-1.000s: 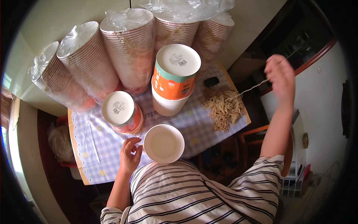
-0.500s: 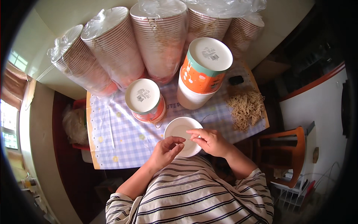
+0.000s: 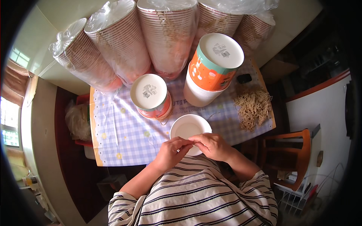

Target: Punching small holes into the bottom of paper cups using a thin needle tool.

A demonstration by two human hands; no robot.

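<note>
My left hand (image 3: pixel 171 151) and my right hand (image 3: pixel 213 146) meet fingertip to fingertip over the near rim of a white paper bucket (image 3: pixel 181 126). Both are closed in a pinch; whatever lies between the fingertips is too small to make out. The bucket stands open end up at the table's front edge, its pale inside partly covered by my hands. Just beyond it on the left, a short stack of upside-down orange paper buckets (image 3: pixel 150 92) has tan string near its base. Behind to the right rises a taller stack, topped by an upturned orange and green bucket (image 3: pixel 211 71).
Along the wall lean several long stacks of paper buckets (image 3: pixel 166 41) in clear plastic bags. A pile of tan strings (image 3: pixel 253 111) lies at the right of the checked tablecloth (image 3: pixel 109 139), near a small black object (image 3: pixel 244 78). A wooden chair (image 3: pixel 288 158) stands right of the table.
My hands have come together; half a second ago a small gap separated their fingertips. The whole view has shifted slightly, while the stacks keep their places on the table.
</note>
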